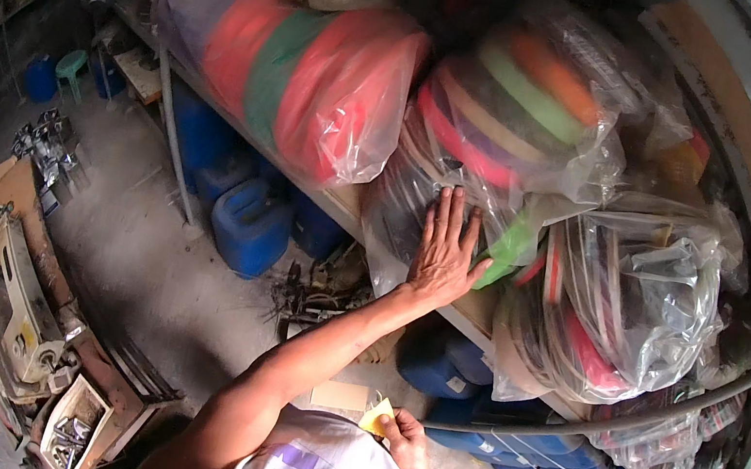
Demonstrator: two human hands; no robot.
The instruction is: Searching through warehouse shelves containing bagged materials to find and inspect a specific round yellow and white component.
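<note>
My left hand [443, 253] reaches up to the shelf, fingers stretched out and nearly together, palm down. It rests against a clear plastic bag [400, 201] with dark contents. Just right of its thumb shows a bright green piece [509, 246] under plastic. Close to my body, my right hand [408, 448] is closed on a small yellow piece [378, 416], flat-looking, of a material I cannot make out. A plain tan rectangle [340, 395] shows just left of it; whether it touches the yellow piece I cannot tell.
Bagged rolls of striped webbing [312, 77] and more bagged bands [620, 303] crowd the shelf [341, 205]. Blue plastic jugs [249, 226] stand beneath. A metal pole [170, 74] rises at the shelf's left. A curved bar [661, 417] crosses right. An old machine [20, 306] sits left.
</note>
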